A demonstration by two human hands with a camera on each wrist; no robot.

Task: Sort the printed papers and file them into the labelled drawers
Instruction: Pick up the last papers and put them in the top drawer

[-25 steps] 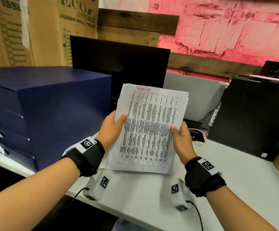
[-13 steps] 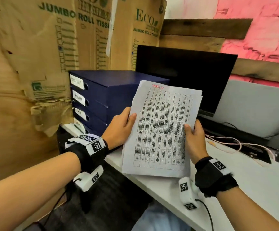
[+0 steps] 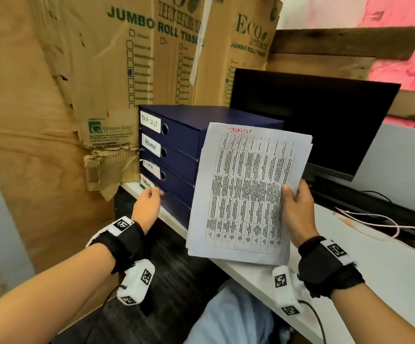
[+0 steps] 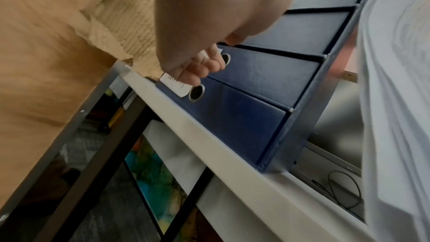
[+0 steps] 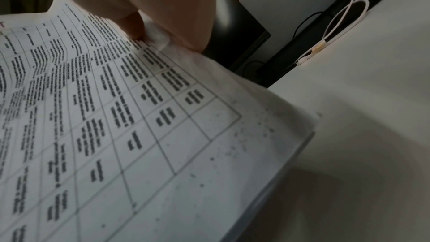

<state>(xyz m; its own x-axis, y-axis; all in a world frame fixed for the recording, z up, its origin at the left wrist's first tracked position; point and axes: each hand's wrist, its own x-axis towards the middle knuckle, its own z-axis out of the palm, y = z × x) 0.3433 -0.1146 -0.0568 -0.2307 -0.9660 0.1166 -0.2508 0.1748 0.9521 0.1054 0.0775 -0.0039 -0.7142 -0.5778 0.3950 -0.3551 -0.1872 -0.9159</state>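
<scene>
Left hand (image 3: 146,202) at the drawer unit (image 3: 191,135) front, fingers (image 4: 197,69) loosely curled and resting on the bottom drawer's label (image 4: 174,85), gripping nothing. Right hand (image 3: 297,207) pinches the printed papers (image 3: 246,192) at their right edge, thumb on top. Stack upright just right of the drawer unit, above the bench (image 3: 385,259); top sheet is a dense table headed "TASKLIST" in red.

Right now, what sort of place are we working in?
Probably an office corner that doubles as storage: a white desk carries a dark blue cardboard drawer unit with handwritten labels and a black computer monitor, while big brown tissue cartons are stacked behind.
</scene>
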